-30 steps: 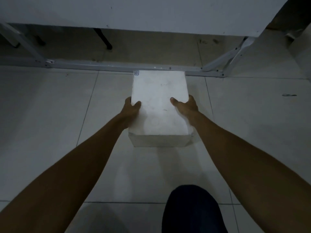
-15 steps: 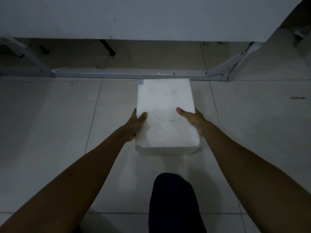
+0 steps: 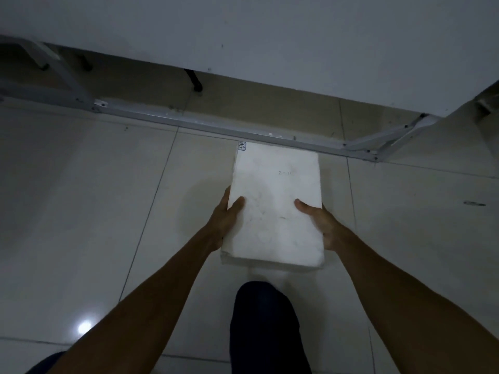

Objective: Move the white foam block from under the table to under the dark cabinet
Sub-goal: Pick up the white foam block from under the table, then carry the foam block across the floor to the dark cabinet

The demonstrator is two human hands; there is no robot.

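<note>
- A white rectangular foam block (image 3: 275,203) is gripped from both long sides, just in front of the grey metal floor rail (image 3: 216,128) of a pale surface (image 3: 270,36); the block is now out from beneath that surface.
- The left hand (image 3: 225,220) clasps the block's left edge, thumb lying on the top face and the other fingers hidden down the side.
- The right hand (image 3: 322,222) clasps the right edge the same way, thumb on top.
- Whether the block is lifted or rests on the pale tiled floor (image 3: 81,198) cannot be told for sure; a soft shadow beside it suggests it is slightly raised.
- A small label (image 3: 241,146) sits at the block's far corner, nearest the rail.
- A dark-clothed knee (image 3: 266,325) is just behind the block's near end.
- The dark cabinet is not in sight, so most of the carrying seems to lie ahead.
- Risks, as I judge them: squeezing hard could dent or crumble the foam edges; a loose side grip could let the light block slip; swinging it up could knock the far end on the rail or the underside of the surface; the knee could bump it.
</note>
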